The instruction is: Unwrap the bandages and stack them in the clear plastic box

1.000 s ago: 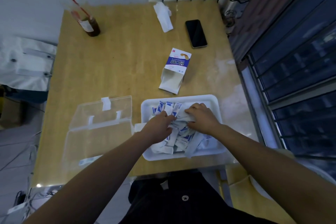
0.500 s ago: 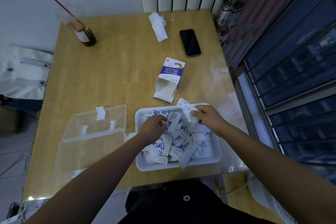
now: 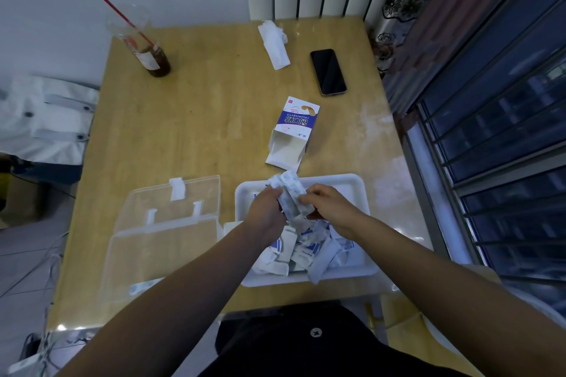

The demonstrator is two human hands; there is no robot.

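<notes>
Clear plastic box [image 3: 159, 251] lies open just left of the white tray [image 3: 346, 184], its mouth clear from above. Broad bare tabletop [image 3: 199, 119] behind it. Carton [image 3: 291, 135] lies just beyond the tray's far rim; phone [image 3: 328, 72] and cup [image 3: 153, 55] sit well back.

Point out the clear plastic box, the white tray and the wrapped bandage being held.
clear plastic box [image 3: 165, 254], head view, bare floor of its open base.
white tray [image 3: 337, 178], head view, far rim.
wrapped bandage [image 3: 292, 193], head view, middle of its wrapper.
</notes>
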